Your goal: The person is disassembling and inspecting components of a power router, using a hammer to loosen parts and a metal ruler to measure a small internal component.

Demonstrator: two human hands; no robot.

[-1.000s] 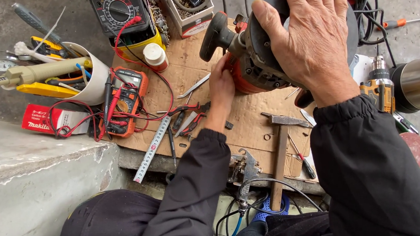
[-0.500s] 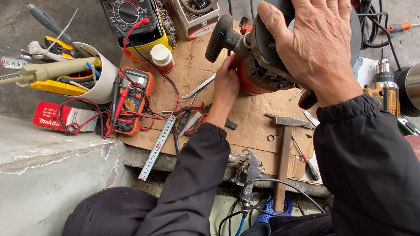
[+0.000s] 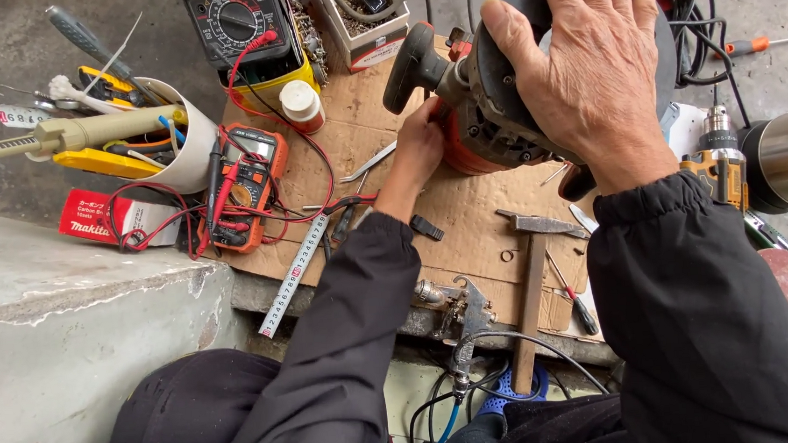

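- Nearest to us, our two dark sleeves reach forward over a sheet of brown cardboard (image 3: pixel 469 216) that lies across the work surface.
- Just past the right sleeve, a hammer (image 3: pixel 533 267) with a wooden handle lies on the cardboard, its head pointing away from us; a small red-handled screwdriver (image 3: pixel 577 303) lies just beside it.
- A steel ruler (image 3: pixel 293 276) runs diagonally off the cardboard's near left edge.
- Our left hand (image 3: pixel 418 149) is tucked against the lower left side of the orange and black power tool (image 3: pixel 479 116), fingers curled under it; we cannot tell how tightly they close.
- Our right hand (image 3: pixel 592 61) lies spread flat on top of that tool, fingers apart, palm pressing down on its round black top.
- The tool stands tilted on the cardboard, its black knob handle sticking out to the left.
- Left of it, an orange multimeter (image 3: pixel 246 182) lies among red leads, beside a white cup (image 3: pixel 181 140) stuffed with tools.
- Farther off, a small white bottle (image 3: pixel 301 105), a black analogue meter (image 3: pixel 233 18) and a cordless drill (image 3: pixel 716 163) at right.
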